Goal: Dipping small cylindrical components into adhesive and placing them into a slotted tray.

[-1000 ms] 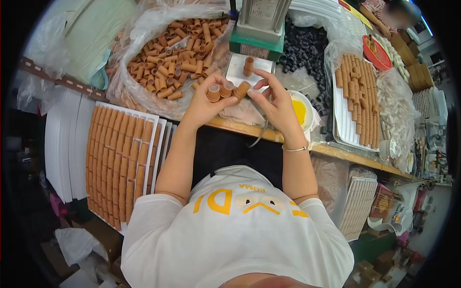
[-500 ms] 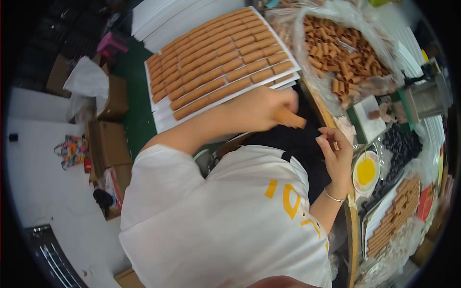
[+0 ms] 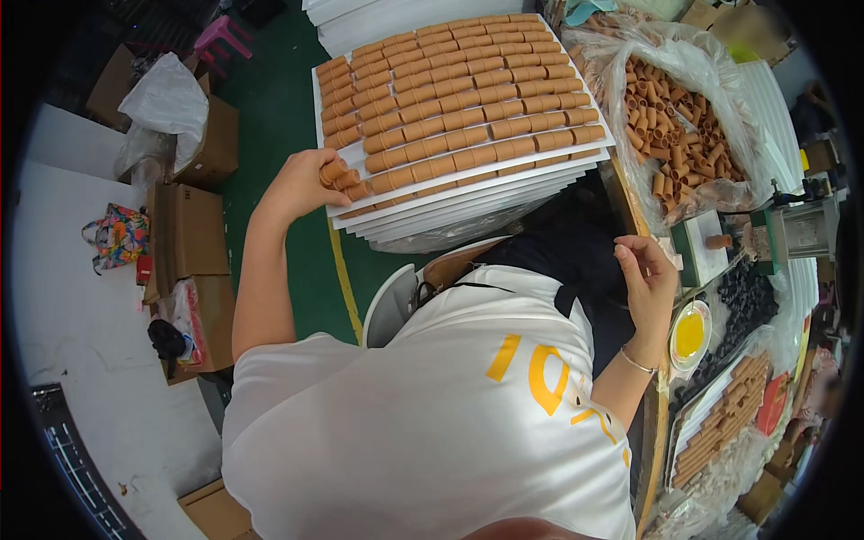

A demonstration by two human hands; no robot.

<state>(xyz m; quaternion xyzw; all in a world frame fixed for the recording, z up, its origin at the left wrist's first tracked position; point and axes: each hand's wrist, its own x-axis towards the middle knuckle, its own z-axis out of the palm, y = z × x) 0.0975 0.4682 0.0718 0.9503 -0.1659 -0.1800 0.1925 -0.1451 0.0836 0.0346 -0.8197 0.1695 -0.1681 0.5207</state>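
A: So where's everything sitting?

B: Tray stack (image 3: 468,205) is upper middle of the view, tubes (image 3: 472,160) in rows on the top tray (image 3: 355,160), left hand (image 3: 292,184) at its lower-left corner. Bench (image 3: 661,423) runs down the right.

A: And on that?

B: Bag (image 3: 621,54) of tubes up top, press (image 3: 805,229) below and right of it, then a dish (image 3: 691,364) beside the right hand (image 3: 650,274), second tray (image 3: 700,409) lowest.

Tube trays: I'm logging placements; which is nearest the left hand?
The top tray of the stack: the left hand holds brown tubes at its corner; the others lie beneath it or on the workbench.
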